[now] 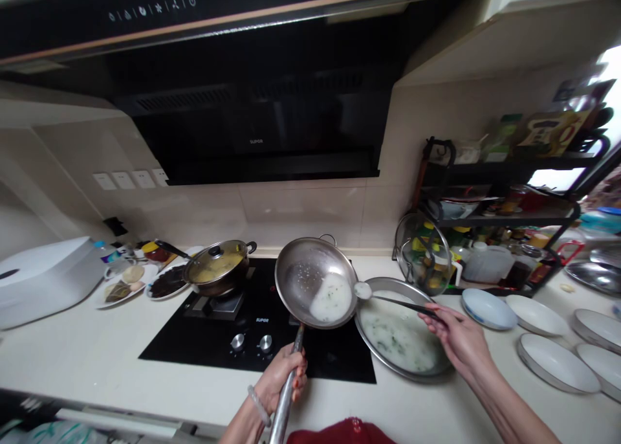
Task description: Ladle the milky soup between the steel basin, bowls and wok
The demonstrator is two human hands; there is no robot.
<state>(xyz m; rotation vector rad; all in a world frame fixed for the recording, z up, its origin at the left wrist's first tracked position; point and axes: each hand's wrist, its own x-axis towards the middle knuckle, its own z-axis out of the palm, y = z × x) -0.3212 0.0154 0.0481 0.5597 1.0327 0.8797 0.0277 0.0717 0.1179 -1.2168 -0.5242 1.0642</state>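
My left hand (287, 374) is closed round the long metal handle of a wok (301, 282), which is tilted to the right over the stove. White, soupy liquid with green bits (334, 298) pools in the wok's lower right side. My right hand (453, 334) grips the dark handle of a ladle (363, 291), whose bowl holds some white liquid at the wok's right rim. Beneath the ladle stands a wide metal basin (363, 340) of the same white liquid with green pieces, right beside the wok.
A lidded pan (218, 266) sits on the left burner of the black stove (194, 337). Plates of food (167, 283) stand further left. Several shallow white dishes (557, 363) lie at the right. Behind the basin are a glass lid (423, 253) and a black rack (504, 221) with bottles.
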